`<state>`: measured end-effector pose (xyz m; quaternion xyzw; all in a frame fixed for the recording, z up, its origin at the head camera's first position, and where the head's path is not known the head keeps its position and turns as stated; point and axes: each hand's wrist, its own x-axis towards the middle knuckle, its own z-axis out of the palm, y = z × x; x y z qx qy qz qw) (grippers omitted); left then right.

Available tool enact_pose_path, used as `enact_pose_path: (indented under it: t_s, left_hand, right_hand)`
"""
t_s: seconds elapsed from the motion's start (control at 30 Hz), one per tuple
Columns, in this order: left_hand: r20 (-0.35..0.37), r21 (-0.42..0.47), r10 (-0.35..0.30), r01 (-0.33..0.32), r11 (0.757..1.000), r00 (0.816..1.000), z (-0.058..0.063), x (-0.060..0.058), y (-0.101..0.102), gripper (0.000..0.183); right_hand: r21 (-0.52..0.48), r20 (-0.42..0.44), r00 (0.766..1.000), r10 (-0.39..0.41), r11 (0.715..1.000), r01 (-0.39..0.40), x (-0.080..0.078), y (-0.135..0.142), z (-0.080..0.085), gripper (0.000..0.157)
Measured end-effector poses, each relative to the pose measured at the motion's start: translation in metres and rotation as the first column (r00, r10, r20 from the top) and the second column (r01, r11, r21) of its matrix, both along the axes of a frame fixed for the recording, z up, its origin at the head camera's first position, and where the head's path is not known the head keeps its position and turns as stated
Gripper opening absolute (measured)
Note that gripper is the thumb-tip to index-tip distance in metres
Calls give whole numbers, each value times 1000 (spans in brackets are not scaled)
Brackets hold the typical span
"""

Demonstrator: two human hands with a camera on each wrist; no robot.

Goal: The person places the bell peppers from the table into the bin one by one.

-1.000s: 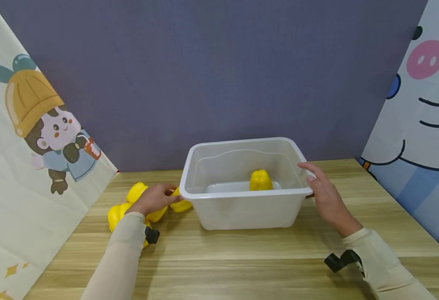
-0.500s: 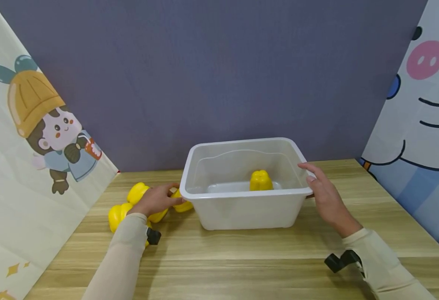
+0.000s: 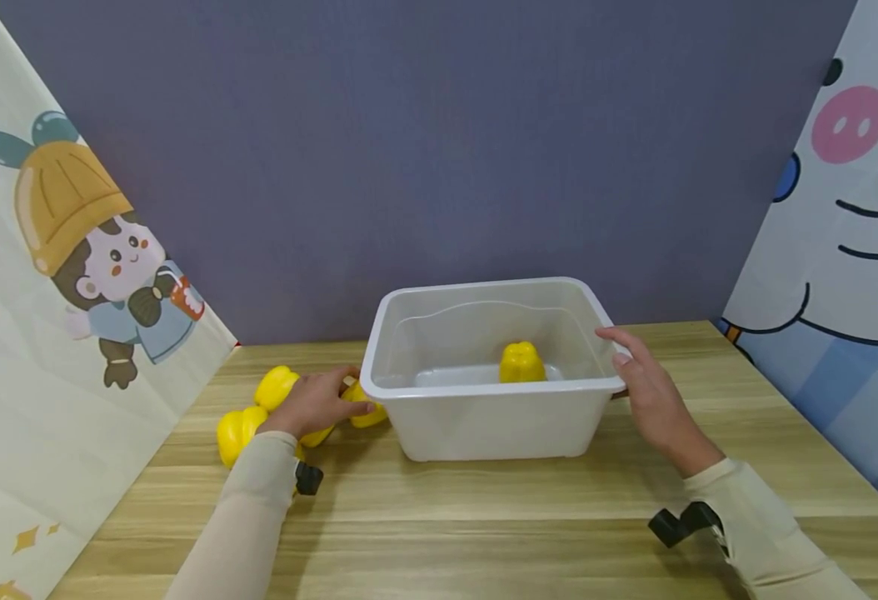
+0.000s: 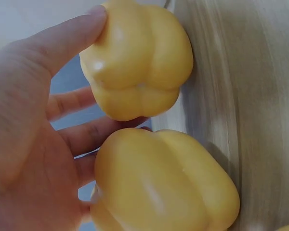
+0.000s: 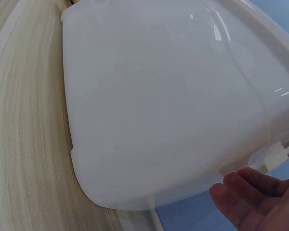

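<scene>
My left hand point(image 3: 317, 404) is around a yellow bell pepper point(image 4: 137, 57) just left of the white plastic bin point(image 3: 495, 425). In the left wrist view the thumb lies against the pepper's side and the fingers reach behind it. A second bell pepper point(image 4: 164, 183) sits close below those fingers. My right hand point(image 3: 652, 400) grips the bin's right rim, thumb on top, other fingers point(image 5: 241, 192) under the edge. Inside the bin stands one yellow bell pepper point(image 3: 521, 362). The bin's front rim partly covers the pepper in my left hand.
More yellow bell peppers point(image 3: 236, 433) lie grouped around and under my left wrist on the wooden table point(image 3: 469, 533). A dark panel point(image 3: 439, 150) rises behind the bin. Printed cloths point(image 3: 49, 350) flank the table on both sides.
My left hand has shifted slightly right, its fingers closer around the pepper beside the bin. My right hand and the bin stay in place.
</scene>
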<state>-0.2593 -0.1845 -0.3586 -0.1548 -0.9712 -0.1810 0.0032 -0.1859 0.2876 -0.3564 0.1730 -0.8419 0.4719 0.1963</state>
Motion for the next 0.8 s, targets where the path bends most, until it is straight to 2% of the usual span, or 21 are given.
enact_pose_path:
  t_s: [0.23, 0.8]
  left_hand:
    - [-2, 9, -30, 30, 1000, 1000, -1, 3, 2, 64]
    - [11, 22, -38, 38, 999, 999, 0, 4, 6, 70]
  right_hand:
    - [2, 1, 1000, 0, 1000, 0, 1, 0, 1, 47]
    - [0, -2, 1000, 4, 1000, -4, 1, -1, 1, 47]
